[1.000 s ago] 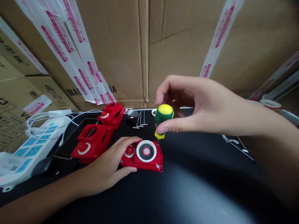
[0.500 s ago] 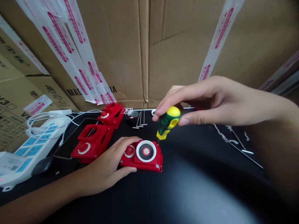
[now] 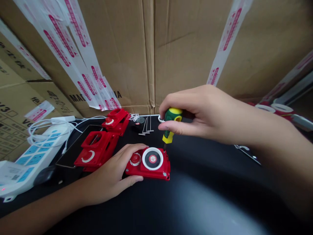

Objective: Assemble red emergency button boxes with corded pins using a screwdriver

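Note:
A red plastic housing (image 3: 158, 172) lies on the black table, with a red knob (image 3: 135, 158) and a white-ringed black disc (image 3: 153, 159) on its top. My left hand (image 3: 114, 176) grips its left end, fingers along the far side and thumb along the near side. Wrapped around a green and yellow screwdriver (image 3: 173, 118) is my right hand (image 3: 193, 112). The screwdriver stands nearly upright, its tip at the housing's far right corner, where a screw head is too small to make out. Screws (image 3: 164, 174) show at other corners.
Two more red housings (image 3: 97, 148) sit left, near a dark tablet-like panel (image 3: 70, 153). A white power strip (image 3: 49, 143) with coiled cable lies far left. Several metal T-shaped rods (image 3: 149, 125) lie behind. Cardboard boxes (image 3: 127, 52) wall the back. Red parts with white rings (image 3: 281, 108) are at right.
My right hand has turned around the screwdriver, the wrist swinging and the thumb moving across the handle to the left. The screwdriver is more upright. My left hand and the housing have stayed put.

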Action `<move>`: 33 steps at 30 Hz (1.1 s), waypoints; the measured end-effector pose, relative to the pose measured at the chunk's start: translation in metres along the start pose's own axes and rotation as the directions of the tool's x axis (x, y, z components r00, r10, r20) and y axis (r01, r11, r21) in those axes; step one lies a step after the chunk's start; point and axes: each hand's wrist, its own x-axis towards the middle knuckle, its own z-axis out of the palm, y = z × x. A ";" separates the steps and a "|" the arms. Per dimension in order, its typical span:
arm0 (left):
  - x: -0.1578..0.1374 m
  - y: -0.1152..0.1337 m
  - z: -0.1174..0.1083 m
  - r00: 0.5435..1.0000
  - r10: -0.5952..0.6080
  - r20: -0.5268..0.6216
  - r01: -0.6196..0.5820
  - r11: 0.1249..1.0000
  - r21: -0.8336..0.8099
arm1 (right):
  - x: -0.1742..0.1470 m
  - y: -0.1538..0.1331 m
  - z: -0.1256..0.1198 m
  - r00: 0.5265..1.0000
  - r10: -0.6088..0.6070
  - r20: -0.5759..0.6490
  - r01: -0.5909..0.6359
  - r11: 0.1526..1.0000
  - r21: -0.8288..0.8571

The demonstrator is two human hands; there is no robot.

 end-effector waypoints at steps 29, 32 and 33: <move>0.005 0.001 -0.001 0.999 -0.026 0.038 0.032 0.989 -0.147 | -0.003 -0.012 0.000 0.997 0.035 0.074 -0.035 0.999 -0.005; 0.003 0.001 0.000 0.999 -0.014 0.034 0.018 0.993 -0.114 | -0.004 -0.015 -0.002 0.996 -0.019 0.088 0.018 1.000 0.013; 0.003 0.001 0.000 0.999 -0.010 0.031 0.013 0.995 -0.100 | -0.004 -0.016 -0.002 0.995 -0.031 0.096 0.030 1.000 0.006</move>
